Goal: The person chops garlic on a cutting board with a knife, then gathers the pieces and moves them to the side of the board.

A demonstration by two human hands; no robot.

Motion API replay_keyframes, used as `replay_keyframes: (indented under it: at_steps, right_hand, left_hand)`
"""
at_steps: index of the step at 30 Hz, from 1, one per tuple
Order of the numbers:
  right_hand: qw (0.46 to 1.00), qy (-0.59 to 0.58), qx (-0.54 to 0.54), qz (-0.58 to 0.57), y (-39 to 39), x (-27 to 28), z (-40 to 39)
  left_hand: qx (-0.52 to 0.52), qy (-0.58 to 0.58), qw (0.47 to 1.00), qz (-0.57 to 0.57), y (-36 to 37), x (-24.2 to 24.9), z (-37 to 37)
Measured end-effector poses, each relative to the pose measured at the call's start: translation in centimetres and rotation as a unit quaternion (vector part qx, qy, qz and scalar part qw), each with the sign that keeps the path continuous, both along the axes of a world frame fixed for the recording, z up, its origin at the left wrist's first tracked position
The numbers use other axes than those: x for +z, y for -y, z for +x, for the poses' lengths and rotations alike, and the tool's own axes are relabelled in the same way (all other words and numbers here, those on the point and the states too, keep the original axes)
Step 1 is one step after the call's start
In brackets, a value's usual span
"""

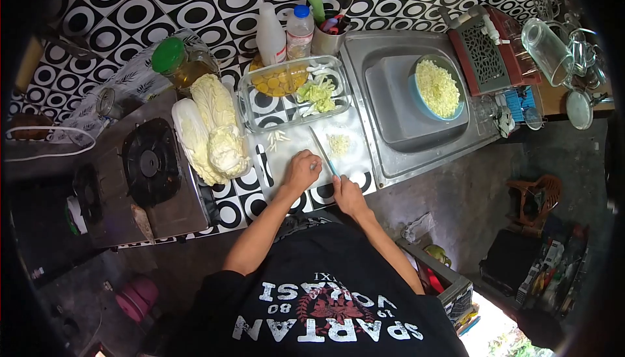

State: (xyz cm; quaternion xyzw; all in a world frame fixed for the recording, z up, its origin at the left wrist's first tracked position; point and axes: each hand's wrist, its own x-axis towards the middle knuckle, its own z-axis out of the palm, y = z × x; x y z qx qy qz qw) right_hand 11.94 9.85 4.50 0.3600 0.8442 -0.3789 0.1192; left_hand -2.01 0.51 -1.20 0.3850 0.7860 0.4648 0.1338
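My right hand (348,194) is wrapped around the blue handle of a knife (323,147), whose blade points away from me over a pale cutting board (293,152). Just left of the blade, my left hand (304,169) rests on the board with its fingers curled together; whatever they pinch is too small to make out. Finely chopped pale bits (338,143) lie right of the blade. Several thin white strips (277,138) sit farther up the board on the left. Behind the board stands a divided glass dish (293,121) with orange slices, pale green leaves and white pieces.
Left of the board are pale cabbages (211,129) and a stove (153,161). A bowl of chopped cabbage (437,90) stands at the steel sink (390,132). Bottles (300,34), a utensil cup (327,41) and a green-lidded jar (170,57) line the back.
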Motion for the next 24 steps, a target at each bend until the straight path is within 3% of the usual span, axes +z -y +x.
replay_keyframes:
  at_steps: [10,24]
  right_hand:
    - [0.999,-0.044,-0.019,0.01,1.1,-1.3,0.8]
    - [1.0,0.002,-0.008,0.007,1.4,-0.1,1.6]
  left_hand:
    - [-0.01,-0.016,1.0,-0.01,-0.1,0.3,0.1]
    - [0.006,0.028,0.999,-0.036,0.1,0.6,0.0]
